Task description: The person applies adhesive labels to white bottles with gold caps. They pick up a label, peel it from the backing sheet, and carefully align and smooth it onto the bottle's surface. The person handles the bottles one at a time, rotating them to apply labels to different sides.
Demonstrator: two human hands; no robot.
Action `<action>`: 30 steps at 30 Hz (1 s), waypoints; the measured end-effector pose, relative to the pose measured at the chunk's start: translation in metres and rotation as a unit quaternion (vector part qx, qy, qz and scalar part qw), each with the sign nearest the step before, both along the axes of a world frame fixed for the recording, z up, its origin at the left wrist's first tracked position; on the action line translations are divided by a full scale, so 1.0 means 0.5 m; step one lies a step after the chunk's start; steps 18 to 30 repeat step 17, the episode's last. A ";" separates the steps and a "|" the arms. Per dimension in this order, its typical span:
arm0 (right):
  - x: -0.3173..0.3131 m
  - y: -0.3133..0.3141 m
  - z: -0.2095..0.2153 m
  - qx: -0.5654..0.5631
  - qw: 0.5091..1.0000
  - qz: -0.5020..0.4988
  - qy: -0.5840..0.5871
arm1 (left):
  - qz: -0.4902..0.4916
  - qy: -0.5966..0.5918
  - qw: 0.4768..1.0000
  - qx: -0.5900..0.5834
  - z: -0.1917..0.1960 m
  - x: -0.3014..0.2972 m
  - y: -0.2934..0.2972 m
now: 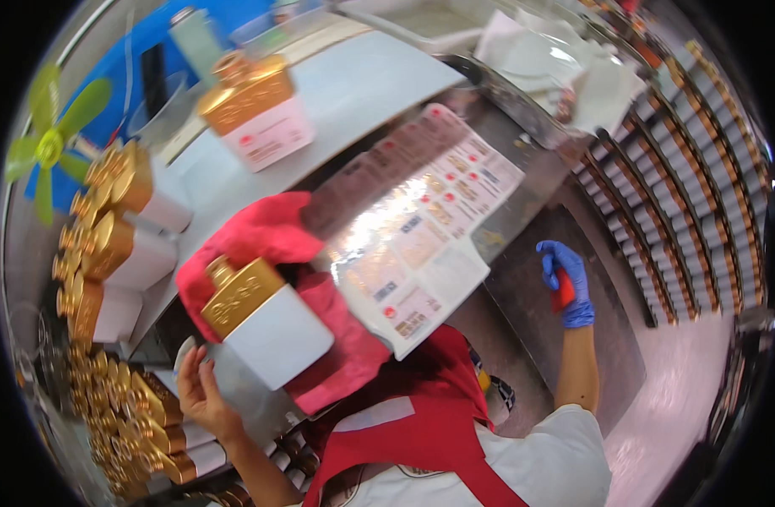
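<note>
My left hand (pixel 203 397) is bare and raised beside the lower left of a gold-and-white flask-shaped bottle (pixel 282 334). A small whitish piece (pixel 185 351) shows at its pinched fingertips; its kind is unclear. The bottle lies on a pink-red cloth (pixel 256 224), its neck toward the upper left and its white face plain. Far to the right, my right hand (pixel 571 279) wears a blue glove and curls around a small red-orange object (pixel 563 291), mostly hidden by the fingers. Between the hands lies a glossy sheet of printed labels (pixel 429 224).
A labelled gold-and-white bottle (pixel 265 127) stands on the pale worktop (pixel 362 80). Several more bottles (pixel 108 262) line the left edge, with others (pixel 134 414) below. A green fan (pixel 49 144) stands far left. Stacked racks of bottles (pixel 683 203) fill the right side.
</note>
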State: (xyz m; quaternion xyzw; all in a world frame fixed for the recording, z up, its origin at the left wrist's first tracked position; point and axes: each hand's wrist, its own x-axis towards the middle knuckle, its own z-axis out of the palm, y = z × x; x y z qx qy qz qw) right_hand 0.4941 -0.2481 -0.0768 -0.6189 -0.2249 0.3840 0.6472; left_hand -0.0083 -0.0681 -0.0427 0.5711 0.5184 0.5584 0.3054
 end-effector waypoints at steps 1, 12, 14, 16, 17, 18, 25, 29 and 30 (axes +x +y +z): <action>0.014 -0.041 -0.047 -0.007 0.998 -0.041 0.039 | 0.007 0.001 1.000 0.004 -0.003 0.002 0.000; 0.005 0.004 -0.614 -0.317 0.921 0.061 -0.220 | 0.121 0.093 0.986 0.067 0.027 0.005 0.036; 0.022 0.074 -0.656 -0.367 0.862 0.101 -0.337 | 0.153 0.177 0.970 0.066 0.056 0.024 0.042; 0.058 0.148 -0.739 -0.404 0.830 0.201 -0.328 | 0.145 0.143 0.975 0.090 0.091 0.112 0.031; -0.006 0.108 -0.768 -0.395 0.834 0.201 -0.328 | 0.139 0.155 0.973 0.097 0.084 0.115 0.041; -0.006 0.108 -0.768 -0.395 0.834 0.201 -0.328 | 0.139 0.155 0.973 0.097 0.084 0.115 0.041; -0.006 0.108 -0.768 -0.395 0.834 0.201 -0.328 | 0.139 0.155 0.973 0.097 0.084 0.115 0.041; -0.006 0.108 -0.768 -0.395 0.834 0.201 -0.328 | 0.139 0.155 0.973 0.097 0.084 0.115 0.041; -0.006 0.108 -0.768 -0.395 0.834 0.201 -0.328 | 0.139 0.155 0.973 0.097 0.084 0.115 0.041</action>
